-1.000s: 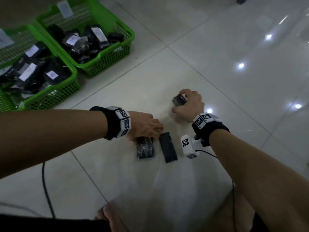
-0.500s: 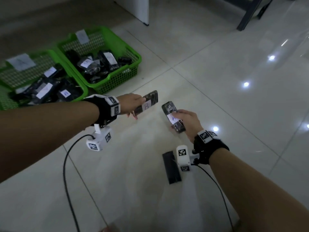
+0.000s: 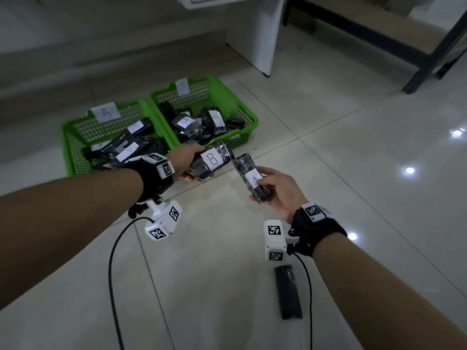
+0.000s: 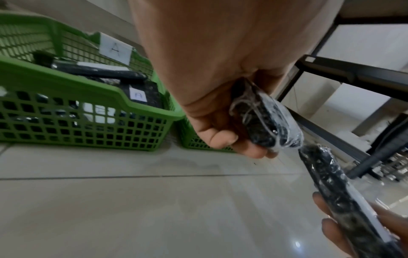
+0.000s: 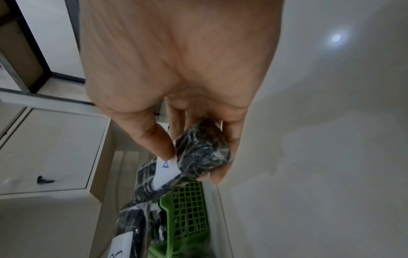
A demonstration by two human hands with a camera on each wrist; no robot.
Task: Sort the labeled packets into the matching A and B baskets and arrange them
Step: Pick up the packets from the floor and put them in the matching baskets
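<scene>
My left hand [image 3: 188, 161] grips a black plastic-wrapped packet with a white B label [image 3: 211, 160], lifted above the floor just in front of the baskets; the same B packet [image 4: 262, 118] shows in the left wrist view. My right hand [image 3: 276, 192] holds a similar packet labelled A [image 3: 251, 176], thumb on its label, seen also as the A packet [image 5: 189, 162] in the right wrist view. The two packets' ends nearly meet. Two green baskets hold several packets: the left basket [image 3: 69, 147] carries an A tag, the right basket [image 3: 249, 114] a tag I cannot read.
One black packet [image 3: 288, 291] lies on the tiled floor under my right wrist. Cables trail from both wrist cameras across the floor. A white cabinet [image 3: 260, 34] and a dark metal frame [image 3: 429, 49] stand behind the baskets.
Both hands lifted their packets off the floor and turned the labels up; they now sit closer to the baskets. My view has tilted up, showing the cabinet.
</scene>
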